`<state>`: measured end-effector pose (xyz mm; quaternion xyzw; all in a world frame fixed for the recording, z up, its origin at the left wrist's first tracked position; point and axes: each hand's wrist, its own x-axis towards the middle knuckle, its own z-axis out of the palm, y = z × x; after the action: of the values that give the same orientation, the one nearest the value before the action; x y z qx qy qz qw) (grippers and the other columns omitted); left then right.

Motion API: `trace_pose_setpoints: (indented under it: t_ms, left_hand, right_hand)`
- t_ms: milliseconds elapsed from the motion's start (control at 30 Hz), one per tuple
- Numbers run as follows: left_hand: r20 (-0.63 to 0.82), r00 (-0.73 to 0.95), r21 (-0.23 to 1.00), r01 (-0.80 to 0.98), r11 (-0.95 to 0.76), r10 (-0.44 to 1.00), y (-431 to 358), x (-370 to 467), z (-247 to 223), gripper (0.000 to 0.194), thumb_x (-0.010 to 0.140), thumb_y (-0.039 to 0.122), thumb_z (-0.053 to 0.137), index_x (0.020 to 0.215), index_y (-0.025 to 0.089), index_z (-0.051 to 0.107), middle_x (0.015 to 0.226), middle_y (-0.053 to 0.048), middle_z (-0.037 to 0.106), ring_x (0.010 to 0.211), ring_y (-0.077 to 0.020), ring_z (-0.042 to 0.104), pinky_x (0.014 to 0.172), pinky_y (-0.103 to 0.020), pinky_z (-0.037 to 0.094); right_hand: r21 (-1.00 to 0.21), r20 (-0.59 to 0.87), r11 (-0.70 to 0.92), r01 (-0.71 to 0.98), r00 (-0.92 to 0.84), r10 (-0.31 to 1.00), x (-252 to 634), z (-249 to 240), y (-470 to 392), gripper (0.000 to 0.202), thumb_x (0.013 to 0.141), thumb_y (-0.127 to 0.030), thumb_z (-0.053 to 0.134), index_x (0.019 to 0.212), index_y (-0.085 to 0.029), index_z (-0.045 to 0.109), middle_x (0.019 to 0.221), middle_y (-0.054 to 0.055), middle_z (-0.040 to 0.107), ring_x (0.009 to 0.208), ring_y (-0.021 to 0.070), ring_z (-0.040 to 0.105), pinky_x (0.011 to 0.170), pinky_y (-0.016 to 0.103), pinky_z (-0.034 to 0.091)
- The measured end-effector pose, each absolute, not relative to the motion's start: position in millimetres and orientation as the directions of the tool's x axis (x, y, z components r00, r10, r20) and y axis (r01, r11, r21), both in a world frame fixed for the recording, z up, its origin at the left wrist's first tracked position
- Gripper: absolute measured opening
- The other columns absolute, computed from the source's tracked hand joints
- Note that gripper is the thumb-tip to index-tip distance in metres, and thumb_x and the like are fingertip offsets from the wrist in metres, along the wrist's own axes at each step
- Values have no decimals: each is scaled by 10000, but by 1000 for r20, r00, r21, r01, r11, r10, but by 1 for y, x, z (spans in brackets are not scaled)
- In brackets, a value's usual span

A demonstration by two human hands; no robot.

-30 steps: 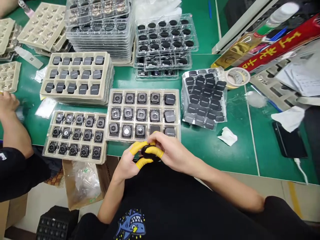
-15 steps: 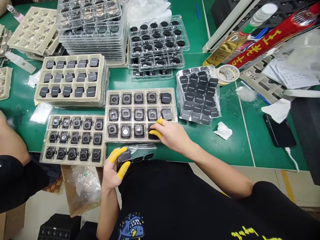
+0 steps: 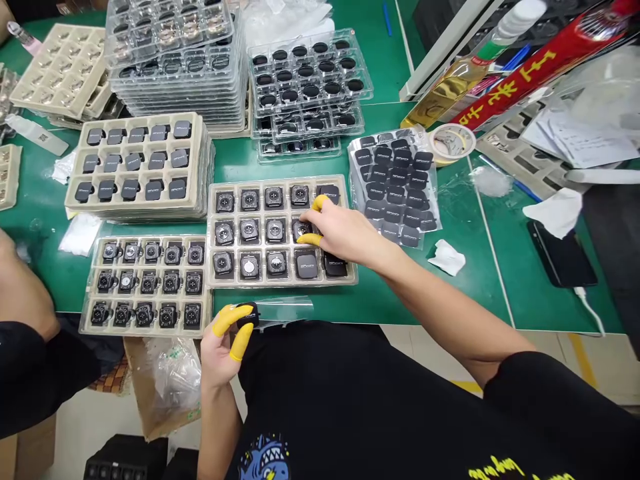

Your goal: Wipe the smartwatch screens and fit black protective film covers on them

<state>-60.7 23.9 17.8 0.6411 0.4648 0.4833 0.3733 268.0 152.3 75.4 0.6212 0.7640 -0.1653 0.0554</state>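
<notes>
In my left hand, thumb and forefinger in yellow finger cots pinch a clear plastic sheet that carries a black square sticker. My right hand reaches over the middle tray, its fingertips closed about the edges of a black smartwatch body in the fourth pocket of the middle row. Directly below, a watch body topped by a dark printed square lies in its pocket. Other bodies in this tray show round sensor backs. My right hand partly covers the right-hand column.
Left of the middle tray lies another tray of watch bodies, with a tray stack behind it. Clear trays of black discs stand at the back. Right are sticker sheets, a tape roll and a phone. Another person's arm is at left.
My right hand has moved up from the bottom row to the middle row, uncovering a dark printed square there. My left hand has shifted slightly left and down with the sheet.
</notes>
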Motion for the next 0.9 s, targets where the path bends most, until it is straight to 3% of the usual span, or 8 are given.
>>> trace_pose_setpoints:
  t_ms: [167, 367, 467, 600, 700, 767, 900]
  left_hand:
    - [326, 251, 903, 202, -379, 911, 31, -54, 23, 173, 1033, 251, 806, 1165, 289, 912, 1039, -61, 884, 930, -192, 837, 820, -286, 694]
    - [330, 350, 925, 67, -375, 877, 35, -51, 21, 271, 1059, 165, 755, 1208, 332, 907, 1120, -56, 830, 968, -171, 829, 831, -266, 677]
    - [328, 342, 929, 55, -367, 881, 33, -50, 16, 298, 1059, 148, 749, 1224, 344, 904, 1145, -54, 816, 993, -168, 831, 850, -258, 674]
    - [335, 339, 918, 95, -386, 879, 32, -41, 17, 340, 1068, 111, 711, 1234, 339, 899, 1184, -59, 816, 1022, -163, 827, 887, -253, 665]
    - [340, 353, 896, 159, -414, 872, 31, -26, 23, 363, 1069, 80, 671, 1221, 326, 891, 1169, -63, 810, 1005, -160, 822, 876, -253, 664]
    - [367, 359, 865, 207, -456, 858, 30, -15, 28, 369, 1072, 73, 643, 1240, 309, 871, 1148, -70, 807, 990, -165, 820, 872, -262, 673]
    - [463, 299, 759, 353, -547, 835, 24, 1, 33, 436, 1071, 81, 598, 1442, 255, 748, 1204, -121, 813, 1102, -214, 819, 961, -321, 702]
  right_hand:
    - [-234, -285, 167, 958, -231, 930, 267, 77, 154, 280, 1112, -386, 651, 1292, -178, 703, 1292, 162, 620, 773, 232, 631, 635, 376, 423]
    - [-449, -205, 74, 891, -183, 961, 271, 70, 152, 266, 1009, -347, 791, 1188, -224, 638, 1256, 109, 649, 831, 234, 625, 688, 351, 410]
    - [-519, -181, 58, 853, -176, 968, 271, 65, 149, 263, 1007, -300, 763, 1196, -236, 593, 1038, 53, 683, 841, 252, 631, 704, 346, 407]
    - [-585, -148, 43, 810, -158, 976, 274, 70, 136, 336, 1039, -296, 672, 1347, -232, 554, 833, -14, 606, 717, 231, 586, 662, 339, 414]
    - [-812, -111, 3, 583, -159, 981, 272, 84, 107, 328, 1060, -400, 642, 1357, -272, 593, 832, -22, 587, 667, 204, 561, 617, 326, 443]
    - [-934, -128, -47, 355, -209, 969, 266, 93, 81, 322, 1044, -482, 685, 1301, -293, 642, 953, 12, 666, 742, 200, 622, 630, 314, 499]
    - [-976, -216, -192, 107, -300, 929, 247, 92, 37, 309, 990, -506, 779, 1188, -283, 697, 1113, 49, 746, 947, 220, 729, 759, 302, 599]
